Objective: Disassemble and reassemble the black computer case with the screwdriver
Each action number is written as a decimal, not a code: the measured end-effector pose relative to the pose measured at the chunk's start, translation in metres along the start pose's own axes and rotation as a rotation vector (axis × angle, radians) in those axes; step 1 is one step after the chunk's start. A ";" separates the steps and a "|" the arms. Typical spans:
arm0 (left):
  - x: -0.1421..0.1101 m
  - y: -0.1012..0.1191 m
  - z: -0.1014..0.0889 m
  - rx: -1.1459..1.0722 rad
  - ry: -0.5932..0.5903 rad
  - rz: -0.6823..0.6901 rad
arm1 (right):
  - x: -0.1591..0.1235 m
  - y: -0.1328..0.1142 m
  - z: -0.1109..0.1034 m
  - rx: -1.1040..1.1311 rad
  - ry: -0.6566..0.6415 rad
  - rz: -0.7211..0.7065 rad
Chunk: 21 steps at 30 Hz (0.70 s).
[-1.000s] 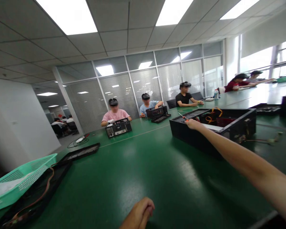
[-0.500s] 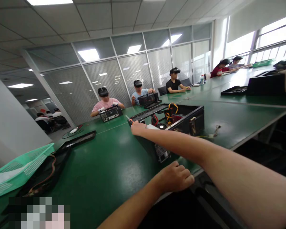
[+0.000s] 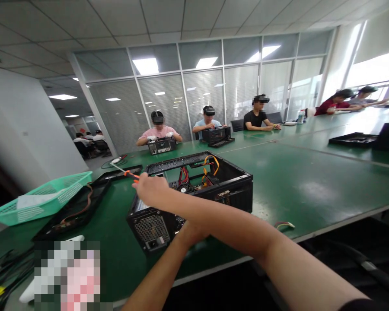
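Observation:
My right hand [image 3: 153, 189] grips a screwdriver [image 3: 129, 173] with an orange handle, its long shaft pointing up and left. That hand is over the near left corner of a black computer case [image 3: 194, 206], which lies open at the top. Yellow and red cables [image 3: 210, 166] and a round fan [image 3: 182, 190] show inside the case. My left hand [image 3: 194, 231] is at the near side of the case, crossed under my right forearm. The forearm covers its fingers, so what they touch is hidden.
Left stands a green basket [image 3: 48, 196], beside a black panel [image 3: 74, 211] with a cable on it. A loose connector cable [image 3: 284, 225] lies near the table's front edge. Across the green table [image 3: 311, 185], a co-worker in pink [image 3: 158, 131] handles another case; other people sit farther right.
The view has swung left and the case appears turned and nearer. My right hand has lifted the screwdriver toward the left; my left hand has moved from the table edge to the case.

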<state>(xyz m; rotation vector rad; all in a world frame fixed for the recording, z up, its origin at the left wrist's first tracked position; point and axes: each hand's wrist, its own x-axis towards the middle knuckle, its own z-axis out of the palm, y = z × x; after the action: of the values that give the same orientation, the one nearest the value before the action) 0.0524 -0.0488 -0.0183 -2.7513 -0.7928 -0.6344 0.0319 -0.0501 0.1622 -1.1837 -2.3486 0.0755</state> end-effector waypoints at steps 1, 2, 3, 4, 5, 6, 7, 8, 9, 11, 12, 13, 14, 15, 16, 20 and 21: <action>-0.005 -0.006 -0.005 0.046 0.017 0.038 | -0.020 0.016 -0.012 -0.051 0.076 -0.001; -0.009 -0.012 -0.011 0.129 0.043 0.102 | -0.041 0.035 -0.023 -0.104 0.101 0.025; -0.012 -0.018 -0.017 0.227 0.073 0.172 | -0.060 0.056 -0.032 -0.163 0.136 0.064; -0.016 -0.024 -0.022 0.317 0.105 0.226 | -0.078 0.078 -0.039 -0.209 0.170 0.074; -0.020 -0.031 -0.027 0.389 0.135 0.261 | -0.094 0.099 -0.042 -0.253 0.215 0.093; -0.023 -0.036 -0.031 0.432 0.159 0.276 | -0.106 0.120 -0.043 -0.283 0.258 0.108; -0.026 -0.042 -0.035 0.454 0.177 0.284 | -0.116 0.139 -0.040 -0.316 0.300 0.117; -0.029 -0.047 -0.037 0.463 0.190 0.288 | -0.121 0.155 -0.036 -0.352 0.345 0.120; -0.031 -0.052 -0.039 0.463 0.199 0.290 | -0.124 0.168 -0.030 -0.389 0.365 0.094; -0.031 -0.059 -0.040 0.443 0.199 0.291 | -0.119 0.185 -0.018 -0.450 0.393 0.045; -0.030 -0.062 -0.039 0.426 0.196 0.288 | -0.114 0.190 -0.013 -0.468 0.404 0.032; -0.028 -0.065 -0.039 0.402 0.199 0.279 | -0.108 0.193 -0.010 -0.479 0.415 0.029; -0.025 -0.067 -0.038 0.370 0.213 0.257 | -0.101 0.196 -0.007 -0.483 0.425 0.035; -0.021 -0.069 -0.038 0.327 0.243 0.219 | -0.095 0.197 -0.006 -0.482 0.430 0.043; -0.017 -0.070 -0.038 0.270 0.289 0.165 | -0.089 0.198 -0.005 -0.479 0.429 0.048; -0.005 -0.072 -0.057 -0.043 0.468 -0.088 | -0.074 0.204 -0.001 -0.465 0.434 0.063; -0.003 -0.071 -0.065 -0.088 0.491 -0.138 | -0.072 0.206 0.001 -0.465 0.444 0.058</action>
<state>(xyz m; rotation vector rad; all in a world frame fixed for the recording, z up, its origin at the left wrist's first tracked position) -0.0113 -0.0111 0.0431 -2.4559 -0.8482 -1.3315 0.2191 0.0225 0.0761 -1.3129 -1.9848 -0.6774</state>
